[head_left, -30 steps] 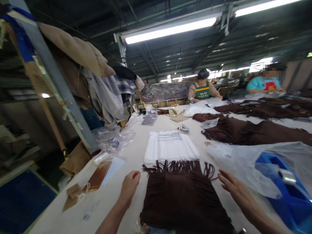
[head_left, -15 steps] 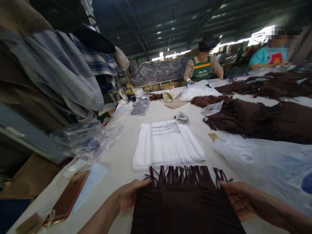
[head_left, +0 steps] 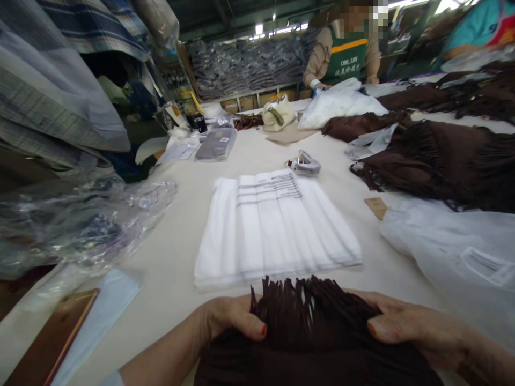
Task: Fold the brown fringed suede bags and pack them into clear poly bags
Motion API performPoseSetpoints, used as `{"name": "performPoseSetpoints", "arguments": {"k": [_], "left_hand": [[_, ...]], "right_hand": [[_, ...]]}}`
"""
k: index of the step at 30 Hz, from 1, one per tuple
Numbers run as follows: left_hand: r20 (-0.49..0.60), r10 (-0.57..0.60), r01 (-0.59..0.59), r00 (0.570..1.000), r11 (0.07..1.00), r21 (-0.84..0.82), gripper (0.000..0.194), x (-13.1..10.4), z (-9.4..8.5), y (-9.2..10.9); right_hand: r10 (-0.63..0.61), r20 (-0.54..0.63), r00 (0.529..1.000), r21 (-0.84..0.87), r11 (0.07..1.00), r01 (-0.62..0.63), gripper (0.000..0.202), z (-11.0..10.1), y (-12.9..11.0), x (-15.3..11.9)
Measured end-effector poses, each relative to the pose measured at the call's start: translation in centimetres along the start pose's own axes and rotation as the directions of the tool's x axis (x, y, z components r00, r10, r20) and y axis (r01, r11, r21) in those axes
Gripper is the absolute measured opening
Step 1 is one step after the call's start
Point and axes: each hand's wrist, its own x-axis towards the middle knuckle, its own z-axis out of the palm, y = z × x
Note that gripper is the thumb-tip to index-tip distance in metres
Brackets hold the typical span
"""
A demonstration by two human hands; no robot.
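Note:
A dark brown fringed scarf (head_left: pixel 314 343) fills the bottom middle of the head view, its fringe pointing away from me. On its left edge, my left hand (head_left: pixel 235 319) is closed, thumb on top and fingers hidden behind the fringe. My right hand (head_left: pixel 398 321) grips the opposite edge in the same manner, the thumb lying over the cloth. Between the hands the fringe is bunched together. Just beyond it lies a flat stack of white cloth (head_left: pixel 273 230) with thin dark stripes near its far end.
Clear plastic bags (head_left: pixel 100 220) and a phone (head_left: pixel 52 338) lie on the left. To the right are a translucent bag (head_left: pixel 454 241), a small brown tag (head_left: pixel 376 207) and more brown scarves (head_left: pixel 446 161). A co-worker in a green apron (head_left: pixel 348 59) stands across the table.
Both hands have slid inward over the scarf's end, and the fringe, spread wide before, is now gathered narrower. The view has tilted down and come closer to the table.

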Motion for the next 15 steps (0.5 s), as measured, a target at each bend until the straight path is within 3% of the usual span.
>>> {"name": "performPoseSetpoints", "arguments": {"k": [3, 6, 8, 9, 10, 11, 13, 15], "left_hand": [[0.080, 0.041, -0.041, 0.996, 0.999, 0.007, 0.059, 0.8, 0.0, 0.6], [0.168, 0.060, -0.076, 0.984, 0.993, 0.092, 0.069, 0.6, 1.2, 2.0], [0.197, 0.063, -0.121, 0.978, 0.946, 0.301, 0.079, -0.2, 2.6, 2.7], [0.197, 0.074, -0.158, 0.978, 0.876, 0.455, 0.083, -0.7, 3.3, 2.6], [0.198, 0.103, -0.206, 0.975, 0.756, 0.621, 0.083, -1.2, 4.0, 2.1], [0.203, 0.154, -0.255, 0.967, 0.581, 0.773, 0.079, -1.7, 4.6, 1.2], [0.277, 0.291, -0.316, 0.916, 0.096, 0.944, 0.066, -2.3, 5.4, -1.9], [0.427, 0.419, -0.246, 0.801, -0.420, 0.873, 0.055, -2.4, 5.6, -5.7]], "right_hand": [[-0.045, 0.049, 0.998, -0.070, 0.996, 0.048, 0.074, 0.7, -1.4, 1.2], [-0.101, 0.015, 0.995, -0.319, 0.942, 0.100, 0.068, 1.5, -1.8, 1.0], [-0.148, -0.048, 0.988, -0.579, 0.810, 0.093, 0.059, 2.1, -0.9, 0.3], [-0.186, -0.044, 0.982, -0.701, 0.706, 0.102, 0.052, 2.5, 0.0, -0.1], [-0.233, -0.015, 0.972, -0.802, 0.584, 0.127, 0.043, 2.8, 1.1, -0.5], [-0.283, 0.030, 0.959, -0.879, 0.450, 0.161, 0.034, 3.1, 2.5, -1.0], [-0.388, 0.117, 0.914, -0.961, 0.189, 0.203, 0.023, 3.7, 5.5, -1.7], [-0.494, 0.165, 0.854, -0.984, -0.019, 0.179, 0.023, 3.9, 8.4, -2.2]]}}
